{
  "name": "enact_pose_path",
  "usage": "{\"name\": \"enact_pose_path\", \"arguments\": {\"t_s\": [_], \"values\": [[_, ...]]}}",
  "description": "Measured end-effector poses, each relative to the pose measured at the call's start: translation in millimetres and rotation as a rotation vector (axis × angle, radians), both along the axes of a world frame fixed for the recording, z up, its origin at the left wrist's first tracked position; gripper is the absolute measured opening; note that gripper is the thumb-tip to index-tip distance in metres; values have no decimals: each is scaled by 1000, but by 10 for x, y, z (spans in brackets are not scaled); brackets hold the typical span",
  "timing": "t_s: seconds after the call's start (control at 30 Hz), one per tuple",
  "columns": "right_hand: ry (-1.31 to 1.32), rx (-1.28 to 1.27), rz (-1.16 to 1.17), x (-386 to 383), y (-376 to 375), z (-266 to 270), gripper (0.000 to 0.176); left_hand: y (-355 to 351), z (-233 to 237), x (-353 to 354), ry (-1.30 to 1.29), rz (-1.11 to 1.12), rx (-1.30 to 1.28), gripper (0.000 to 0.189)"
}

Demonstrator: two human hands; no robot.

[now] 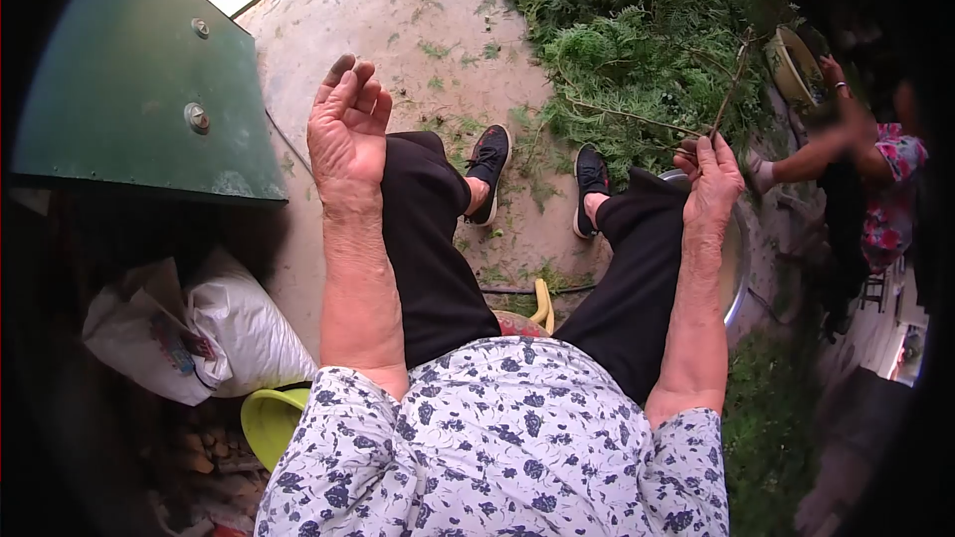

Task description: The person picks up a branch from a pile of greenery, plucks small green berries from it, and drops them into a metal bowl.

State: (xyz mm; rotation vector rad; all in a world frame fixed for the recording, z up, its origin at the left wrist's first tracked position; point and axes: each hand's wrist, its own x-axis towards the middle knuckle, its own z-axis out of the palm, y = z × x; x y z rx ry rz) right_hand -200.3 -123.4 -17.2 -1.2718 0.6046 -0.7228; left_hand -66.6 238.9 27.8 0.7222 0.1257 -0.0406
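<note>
My right hand [712, 182] is closed on a thin, mostly bare branch [734, 89]. The branch rises from my fingertips, and a thin side twig reaches left over a pile of green conifer cuttings [637, 70]. Raised at the left, my left hand [350, 129] has its palm turned partly toward me. Its fingers curl in, with the thumb close against the index finger. Whether anything small is pinched there is hidden. The index fingertip looks dark. Beside my right forearm, the rim of a metal basin [741, 268] shows in part.
A green metal box [149, 89] stands at the left. Below it are a white sack [239, 328] and a lime-green container [274, 423]. At the right, another person's arm [821, 154] is near a yellowish basin [794, 70]. Green scraps litter the concrete floor [398, 0].
</note>
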Motion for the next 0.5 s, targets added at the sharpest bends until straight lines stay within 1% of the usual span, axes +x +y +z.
{"name": "enact_pose_path", "arguments": {"t_s": [0.1,0.13,0.2,0.27,0.3,0.33,0.37,0.4,0.43,0.47,0.5], "values": [[-17,22,-19,-53,-37,27,27,-68,-6,29,21,-19,-3,20],[-27,32,-63,-41,-36,40,28,-102,-3,45,23,-24,-3,20],[-36,44,-104,-32,-39,46,28,-181,47,62,-7,-91,8,19],[-28,-41,-98,6,-40,73,29,-261,74,78,-30,-81,33,18],[23,-103,-67,25,-23,97,29,-279,62,109,-2,-103,58,18],[122,-152,-36,49,26,161,29,-303,71,167,15,-119,82,17],[243,-255,-15,80,72,195,28,-344,89,214,48,-106,109,16],[334,-389,18,117,84,191,27,-360,57,294,50,-121,123,17],[343,-594,87,172,119,173,26,-393,52,357,55,-125,142,17],[404,-610,234,199,213,273,25,-423,23,441,72,-150,157,17],[496,-522,312,244,307,273,24,-480,36,500,89,-153,198,17]]}}
